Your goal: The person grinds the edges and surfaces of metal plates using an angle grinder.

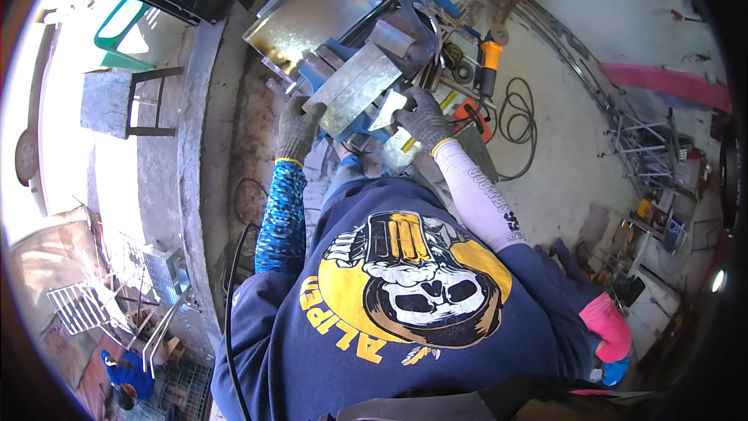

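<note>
In front of me a flat, rectangular galvanized metal piece [360, 90] rests across a blue bench vise [315, 72]. My left hand [299, 126], in a dark grey knit glove, grips the left end of this piece with thumb and fingers. A small bright metal plate [386, 110] sits by the piece's right end. My right hand [425, 119], gloved alike, pinches that plate at its right edge; the fingertips are partly hidden. Under the plate, a pale block with a yellow mark [402, 146] shows below the vise.
Beyond the vise leans a large metal sheet [319, 12]. An orange angle grinder [490, 61] lies to the right, near a coiled black cable [520, 129] and a red-orange tool [471, 118]. A concrete ledge [204, 164] runs along the left. Another person in pink [608, 327] is at lower right.
</note>
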Demonstrator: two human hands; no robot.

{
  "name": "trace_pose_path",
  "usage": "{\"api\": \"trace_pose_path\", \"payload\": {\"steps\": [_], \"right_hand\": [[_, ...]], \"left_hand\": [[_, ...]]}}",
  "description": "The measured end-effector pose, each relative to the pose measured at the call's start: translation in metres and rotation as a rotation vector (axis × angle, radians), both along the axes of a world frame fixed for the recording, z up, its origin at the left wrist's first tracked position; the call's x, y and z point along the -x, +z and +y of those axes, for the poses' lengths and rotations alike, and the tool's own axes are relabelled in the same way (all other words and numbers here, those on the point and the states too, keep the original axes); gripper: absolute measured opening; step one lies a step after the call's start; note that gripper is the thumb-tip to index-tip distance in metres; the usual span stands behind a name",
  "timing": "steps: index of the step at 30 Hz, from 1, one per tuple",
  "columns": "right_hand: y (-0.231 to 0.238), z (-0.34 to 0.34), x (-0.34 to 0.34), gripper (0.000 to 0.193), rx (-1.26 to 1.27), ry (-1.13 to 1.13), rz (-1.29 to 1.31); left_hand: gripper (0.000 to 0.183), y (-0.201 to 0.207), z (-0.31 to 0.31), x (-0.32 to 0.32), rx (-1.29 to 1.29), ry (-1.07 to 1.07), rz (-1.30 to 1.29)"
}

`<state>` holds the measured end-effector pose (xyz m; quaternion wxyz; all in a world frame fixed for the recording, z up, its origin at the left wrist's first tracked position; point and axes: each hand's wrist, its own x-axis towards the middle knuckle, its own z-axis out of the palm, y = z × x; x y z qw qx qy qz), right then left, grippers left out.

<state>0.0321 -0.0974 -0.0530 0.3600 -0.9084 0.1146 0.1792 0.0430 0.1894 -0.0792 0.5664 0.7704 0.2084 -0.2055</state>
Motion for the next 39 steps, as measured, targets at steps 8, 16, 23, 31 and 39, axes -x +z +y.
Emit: {"api": "trace_pose_path", "payload": {"steps": [8, 16, 23, 31, 39], "right_hand": [[0.012, 0.001, 0.0, 0.03, -0.026, -0.033, -0.055], [0.014, -0.016, 0.019, 0.018, -0.723, -0.435, 0.192], [0.02, -0.018, 0.019, 0.017, -0.944, -0.548, 0.169], [0.006, -0.017, 0.017, 0.018, -0.95, -0.467, 0.171], [0.005, -0.025, 0.032, 0.02, -0.922, -0.524, 0.199]], "left_hand": [[0.025, -0.014, 0.014, 0.007, 0.427, 0.204, -0.111], [0.023, -0.018, 0.032, 0.014, 0.339, 0.138, -0.034], [0.028, -0.018, 0.027, 0.017, 0.614, 0.113, -0.06], [0.018, -0.025, 0.033, 0.021, 0.496, 0.125, -0.021], [0.016, -0.012, 0.031, 0.031, 0.644, 0.134, -0.081]]}}
